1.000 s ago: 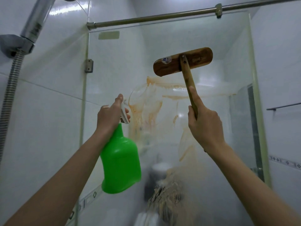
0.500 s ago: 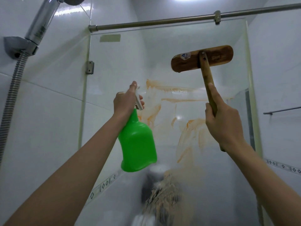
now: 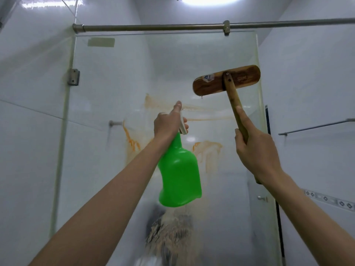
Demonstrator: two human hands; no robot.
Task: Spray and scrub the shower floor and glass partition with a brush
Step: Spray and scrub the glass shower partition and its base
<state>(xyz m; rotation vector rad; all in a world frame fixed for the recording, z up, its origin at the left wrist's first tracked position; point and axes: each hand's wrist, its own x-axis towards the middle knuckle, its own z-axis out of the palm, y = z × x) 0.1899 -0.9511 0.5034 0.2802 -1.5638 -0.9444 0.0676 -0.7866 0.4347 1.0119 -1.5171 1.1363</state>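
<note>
Glass partition (image 3: 169,73) stands upright across the middle of the view, clamped under a metal support rail (image 3: 153,27) along its top. On the partition's left edge sits a steel hinge bracket (image 3: 73,77). Across the partition's middle, orange streaks (image 3: 132,143) smear the pane in arcs and one long level band.

In front of the partition's centre, the left hand (image 3: 169,124) grips the neck of a green spray bottle (image 3: 179,175). Its index finger stretches along the nozzle top and the other fingers curl at the white trigger. At the partition's upper right, the wooden scrub brush (image 3: 226,80) has its back towards the camera, near the right edge. Whether its bristles touch the pane cannot be told. The right hand (image 3: 257,150) wraps round the brush handle, index finger laid straight up it. Past the partition's right edge, a towel bar (image 3: 315,126) crosses the wall. The shower floor is out of view.

A drop (image 3: 201,96) hangs from the brush head's lower left corner. With the work overhead, drips or spray bouncing off the pane could probably reach the face and arms. A wet handle could slip, knocking the wooden head on the partition's nearby right edge. Loosened orange residue may run down onto lower glass.

The bottle is opaque, so its contents and fill level cannot be told.
</note>
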